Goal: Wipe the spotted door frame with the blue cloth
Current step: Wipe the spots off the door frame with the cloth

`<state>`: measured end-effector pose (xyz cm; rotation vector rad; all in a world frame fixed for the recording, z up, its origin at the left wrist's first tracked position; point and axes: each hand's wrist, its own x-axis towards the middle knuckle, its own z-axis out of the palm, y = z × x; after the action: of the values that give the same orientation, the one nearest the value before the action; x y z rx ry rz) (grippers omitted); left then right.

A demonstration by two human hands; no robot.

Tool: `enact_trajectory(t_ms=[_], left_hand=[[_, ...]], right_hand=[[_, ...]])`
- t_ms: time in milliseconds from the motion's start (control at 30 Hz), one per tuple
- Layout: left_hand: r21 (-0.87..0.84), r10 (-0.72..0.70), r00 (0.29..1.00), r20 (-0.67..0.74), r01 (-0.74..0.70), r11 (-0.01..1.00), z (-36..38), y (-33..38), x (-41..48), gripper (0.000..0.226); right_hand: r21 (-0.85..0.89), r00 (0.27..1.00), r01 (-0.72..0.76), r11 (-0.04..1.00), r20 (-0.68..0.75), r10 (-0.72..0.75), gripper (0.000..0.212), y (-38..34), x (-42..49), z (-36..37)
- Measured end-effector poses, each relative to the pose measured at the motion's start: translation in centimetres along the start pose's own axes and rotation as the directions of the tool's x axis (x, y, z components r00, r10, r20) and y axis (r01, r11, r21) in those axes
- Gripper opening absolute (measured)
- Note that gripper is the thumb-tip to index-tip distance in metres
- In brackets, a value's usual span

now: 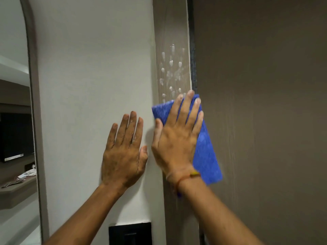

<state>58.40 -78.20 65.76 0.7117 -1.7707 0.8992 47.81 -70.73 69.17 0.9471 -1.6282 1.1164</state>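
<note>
My right hand (177, 138) is flat and open, fingers spread a little, pressing the blue cloth (205, 149) against the door frame (172, 32). I am not gripping the cloth, just pushing on it with my palm and fingers. The cloth looks soft and fuzzy, and it is folded into a long rectangle that tilts a bit, so its lower end sticks out past my wrist onto the brown door (265, 103). The door frame is a tall, narrow strip of grey-brown wood with thin lines running up and down. Just above the cloth, the frame has lots of little white spots (170, 71), some round and some smeared, like dried drips. A thin string bracelet (187, 176) goes around my right wrist. My left hand (123, 152) is open too, laid flat on the white wall (88, 76) just beside the frame, holding nothing. The wall looks smooth and plain. Low on the wall there is a black square plate (130, 233). Far to the left is a tall mirror (16, 121) with a rounded top and a grey edge.
</note>
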Motion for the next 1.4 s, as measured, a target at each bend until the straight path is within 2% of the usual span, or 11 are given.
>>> enact_trajectory(t_ms=[133,333,433,567,700,833,967,1133,1300,1400], left_hand=[[-0.012,-0.025,1.0,0.005,0.025,1.0,-0.2,0.0,0.0,0.068],[-0.071,-0.186,0.98,-0.068,0.181,0.981,-1.7,-0.1,4.9,0.07],[-0.029,-0.171,0.984,-0.055,0.17,0.985,-1.9,-0.2,7.2,0.068],[-0.004,-0.146,0.988,-0.052,0.146,0.989,-1.7,-0.2,7.2,0.067],[0.009,-0.145,0.988,-0.052,0.146,0.989,-1.8,-0.3,7.4,0.068],[-0.002,-0.147,0.987,-0.059,0.147,0.989,-1.7,-0.2,7.3,0.067],[-0.01,-0.153,0.987,-0.056,0.153,0.988,-1.8,-0.1,7.2,0.068],[-0.02,-0.145,0.988,-0.059,0.144,0.989,-1.9,-0.1,7.0,0.069],[-0.028,-0.143,0.985,-0.093,0.141,0.99,-1.6,-0.2,7.2,0.069],[-0.018,-0.141,0.986,-0.086,0.14,0.99,-1.7,-0.2,7.2,0.068]], right_hand=[[0.048,1.0,-0.009,0.999,-0.028,0.011,0.068,-1.3,5.3,-0.7],[0.055,0.999,-0.05,0.997,-0.014,0.051,0.069,-0.8,0.8,-0.1],[0.039,1.0,-0.023,0.999,0.009,0.022,0.069,-0.4,0.7,-0.2],[0.018,0.999,0.045,0.999,-0.019,-0.045,0.069,-1.0,5.9,-0.9],[0.05,0.998,0.014,0.999,-0.057,-0.011,0.067,-2.0,10.4,-1.3],[0.062,0.998,-0.039,0.997,-0.045,0.042,0.068,-1.9,7.6,-1.0],[0.072,0.999,0.015,0.997,0.028,-0.017,0.068,-0.6,5.8,-1.3],[0.263,0.995,-0.095,0.96,0.022,0.092,0.069,-0.6,13.1,-2.8],[0.123,0.997,-0.048,0.991,-0.048,0.054,0.069,-2.0,15.7,-2.7],[0.049,0.994,0.084,0.995,-0.078,-0.08,0.069,-2.1,13.6,-2.1]])
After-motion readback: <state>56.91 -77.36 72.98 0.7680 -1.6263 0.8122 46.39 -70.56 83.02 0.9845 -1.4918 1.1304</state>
